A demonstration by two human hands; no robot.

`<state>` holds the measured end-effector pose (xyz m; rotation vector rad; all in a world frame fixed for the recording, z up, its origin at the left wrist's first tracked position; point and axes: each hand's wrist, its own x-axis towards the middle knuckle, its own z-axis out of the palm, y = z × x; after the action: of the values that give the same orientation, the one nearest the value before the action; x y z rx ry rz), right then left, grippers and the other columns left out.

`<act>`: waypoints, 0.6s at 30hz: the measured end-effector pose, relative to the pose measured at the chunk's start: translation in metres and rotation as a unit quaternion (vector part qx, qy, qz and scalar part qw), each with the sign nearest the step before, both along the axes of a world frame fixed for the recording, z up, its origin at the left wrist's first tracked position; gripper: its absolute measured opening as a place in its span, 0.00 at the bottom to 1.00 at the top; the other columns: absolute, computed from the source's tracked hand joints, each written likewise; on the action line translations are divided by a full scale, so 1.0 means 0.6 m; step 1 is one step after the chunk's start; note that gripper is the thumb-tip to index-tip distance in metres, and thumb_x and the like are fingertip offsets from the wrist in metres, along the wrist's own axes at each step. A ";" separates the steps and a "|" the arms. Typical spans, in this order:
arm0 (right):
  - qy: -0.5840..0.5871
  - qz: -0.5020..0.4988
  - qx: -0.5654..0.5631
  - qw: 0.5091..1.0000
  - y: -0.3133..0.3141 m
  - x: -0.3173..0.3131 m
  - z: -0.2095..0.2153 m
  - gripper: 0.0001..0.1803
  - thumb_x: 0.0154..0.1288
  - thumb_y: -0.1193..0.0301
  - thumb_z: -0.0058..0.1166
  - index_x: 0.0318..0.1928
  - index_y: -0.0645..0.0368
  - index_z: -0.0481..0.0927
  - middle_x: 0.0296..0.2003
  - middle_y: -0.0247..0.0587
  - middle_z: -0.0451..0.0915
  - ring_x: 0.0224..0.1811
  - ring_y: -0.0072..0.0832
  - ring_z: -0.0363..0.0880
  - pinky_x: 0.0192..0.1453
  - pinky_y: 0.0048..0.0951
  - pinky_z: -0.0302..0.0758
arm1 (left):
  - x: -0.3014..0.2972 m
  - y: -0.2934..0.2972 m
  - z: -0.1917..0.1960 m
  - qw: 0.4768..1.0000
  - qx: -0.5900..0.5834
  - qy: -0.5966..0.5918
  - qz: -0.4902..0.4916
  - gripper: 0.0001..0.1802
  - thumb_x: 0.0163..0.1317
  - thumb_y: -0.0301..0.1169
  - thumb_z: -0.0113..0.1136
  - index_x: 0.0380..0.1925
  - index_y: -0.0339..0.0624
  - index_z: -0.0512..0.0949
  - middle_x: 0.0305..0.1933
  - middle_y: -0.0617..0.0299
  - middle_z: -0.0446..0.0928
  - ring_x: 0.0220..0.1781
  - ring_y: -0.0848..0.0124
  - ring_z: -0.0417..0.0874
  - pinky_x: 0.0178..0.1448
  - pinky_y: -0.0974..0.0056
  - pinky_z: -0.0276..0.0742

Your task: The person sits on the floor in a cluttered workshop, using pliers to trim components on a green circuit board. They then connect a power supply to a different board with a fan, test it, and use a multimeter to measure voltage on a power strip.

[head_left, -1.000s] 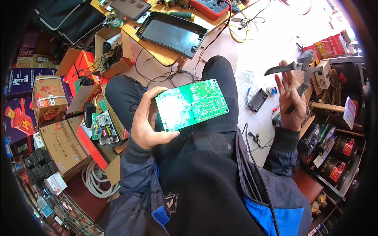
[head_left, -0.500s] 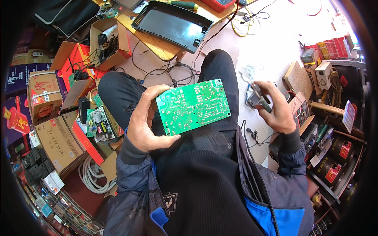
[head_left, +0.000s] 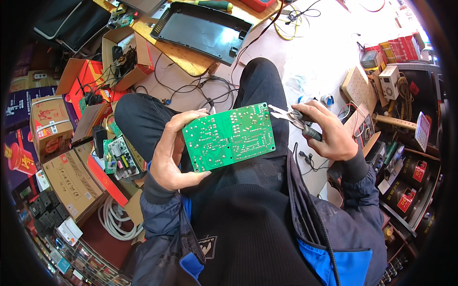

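Note:
A green circuit board [head_left: 228, 138] is held over my lap, its soldered side facing up. My left hand [head_left: 171, 151] grips it by the left end, thumb along the lower edge and fingers at the upper edge. In my right hand [head_left: 331, 133] is a pair of pliers [head_left: 300, 123] with dark handles, one on each side of the grip. Their silver jaws are parted and point left, close to the board's upper right corner; I cannot tell whether they touch it.
A wooden table [head_left: 183, 59] ahead carries a black plastic housing [head_left: 200, 33] and a screwdriver [head_left: 214, 5]. Cables [head_left: 205, 86] lie on the floor below. Cardboard boxes [head_left: 71, 181] and another circuit board [head_left: 123, 157] crowd the left; a shelf with speakers [head_left: 405, 176] stands right.
The pliers have swung left toward the board's right corner, and their jaws now show clearly. The board has shifted slightly left and down in my left hand.

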<state>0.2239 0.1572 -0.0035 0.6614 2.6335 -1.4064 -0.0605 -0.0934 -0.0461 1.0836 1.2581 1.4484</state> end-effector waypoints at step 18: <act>0.013 -0.009 0.011 1.000 -0.009 0.002 0.008 0.38 0.46 0.87 0.53 0.64 0.63 0.74 0.47 0.50 0.76 0.53 0.47 0.80 0.62 0.40 0.76 | -0.002 -0.003 -0.006 1.000 0.014 0.010 -0.019 0.51 0.38 0.21 0.72 0.70 0.38 0.65 0.71 0.47 0.68 0.80 0.50 0.63 0.82 0.50 0.55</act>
<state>0.2249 0.1517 0.0013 0.6763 2.6732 -1.4038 -0.0616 -0.0950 -0.0497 1.1365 1.2282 1.4330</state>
